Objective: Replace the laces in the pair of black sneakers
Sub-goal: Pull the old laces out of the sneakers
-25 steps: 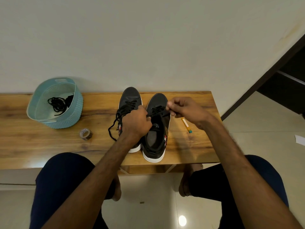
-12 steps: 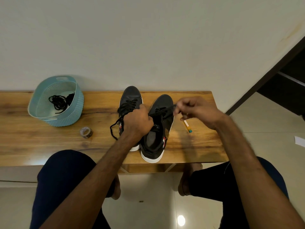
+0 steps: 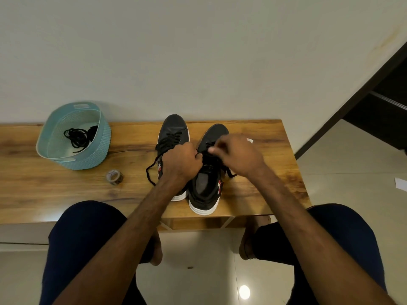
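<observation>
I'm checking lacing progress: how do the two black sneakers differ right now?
The left sneaker has lace crossed over its front with a loose end trailing onto the table; the right sneaker shows little lacing, and both hands are on it. The left hand hides the left sneaker's opening, whereas the right sneaker's is visible. Both are black with white soles, toes toward the wall.

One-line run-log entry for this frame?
stage: lacing right sneaker | left hand: closed on lace | right hand: pinching lace | left sneaker: laced | spare laces: in basket
</observation>
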Motion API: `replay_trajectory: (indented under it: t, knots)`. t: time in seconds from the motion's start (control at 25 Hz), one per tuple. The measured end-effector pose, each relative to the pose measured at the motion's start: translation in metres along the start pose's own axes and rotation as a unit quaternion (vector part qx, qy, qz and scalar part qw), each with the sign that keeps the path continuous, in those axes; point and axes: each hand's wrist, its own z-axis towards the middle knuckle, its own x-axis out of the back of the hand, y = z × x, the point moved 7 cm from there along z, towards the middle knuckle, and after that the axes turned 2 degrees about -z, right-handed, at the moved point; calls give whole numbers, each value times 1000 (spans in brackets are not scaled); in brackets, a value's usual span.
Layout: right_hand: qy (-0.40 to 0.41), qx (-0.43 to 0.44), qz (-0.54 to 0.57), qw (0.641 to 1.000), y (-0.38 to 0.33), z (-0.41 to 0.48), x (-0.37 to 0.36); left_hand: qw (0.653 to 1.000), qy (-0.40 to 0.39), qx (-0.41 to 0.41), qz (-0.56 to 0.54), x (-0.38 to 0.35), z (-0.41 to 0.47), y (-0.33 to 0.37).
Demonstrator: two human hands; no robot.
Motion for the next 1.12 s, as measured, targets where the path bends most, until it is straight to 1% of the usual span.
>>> replay_trajectory:
  t: [0.08,0.12,0.16,0.2,0.24,0.28,0.32,0.36,0.4,0.44,0.48,0.52,0.56,0.6,0.64,0.68,0.72,0.8,0.88,0.96,1.04,1.12]
  knots:
    - [-45,31,-90,994,-19,-1,-29,1000,-5,9,4,0,1,-1]
    - [-48,36,-119,991,-23,-3,-36,1000,-9,15,-3,-1,2,-2]
    - [-41,39,-112,992,-23,-4,-35,1000,-14,20,-15,-2,3,-4]
    - [-31,35,-66,997,-22,-4,-26,999,-20,27,-31,-3,4,-5]
    - [-12,27,21,999,-17,-5,-13,998,-25,33,-44,-2,4,-7]
    - [17,11,131,991,-10,-6,5,998,-28,38,-51,-1,4,-8]
    - [54,-18,249,967,3,-9,25,997,-31,40,-52,-1,4,-8]
    - [82,-44,377,921,14,-13,40,997,-34,41,-54,-2,3,-7]
    - [97,-63,502,857,22,-17,50,997,-40,42,-56,-2,3,-5]
    - [96,-77,602,789,24,-20,52,997,-45,41,-57,-3,2,-3]
    - [88,-92,660,741,21,-24,49,996,-50,38,-56,-4,2,-2]
    - [90,-106,656,742,18,-26,45,997,-50,35,-54,-5,3,-2]
    - [106,-111,573,805,15,-26,41,997,-47,36,-56,-6,5,-5]
    - [110,-95,441,886,10,-26,37,997,-43,37,-59,-6,5,-8]
    - [92,-72,313,942,3,-25,28,997,-38,37,-62,-6,5,-9]
    - [59,-57,240,967,-3,-22,14,997,-32,33,-63,-5,4,-10]
    - [29,-44,204,978,-7,-20,2,998,-28,28,-58,-5,3,-9]
    - [-2,-18,114,993,-16,-16,-16,998,-22,19,-47,-5,3,-9]
    - [-15,-6,23,1000,-20,-12,-27,999,-21,18,-42,-6,3,-10]
    - [-16,9,-55,998,-24,-9,-30,999,-19,24,-45,-6,4,-11]
    - [-27,26,-90,995,-27,-8,-33,998,-20,35,-47,-5,3,-10]
    - [-34,35,-69,996,-28,-8,-30,998,-17,50,-43,-4,2,-9]
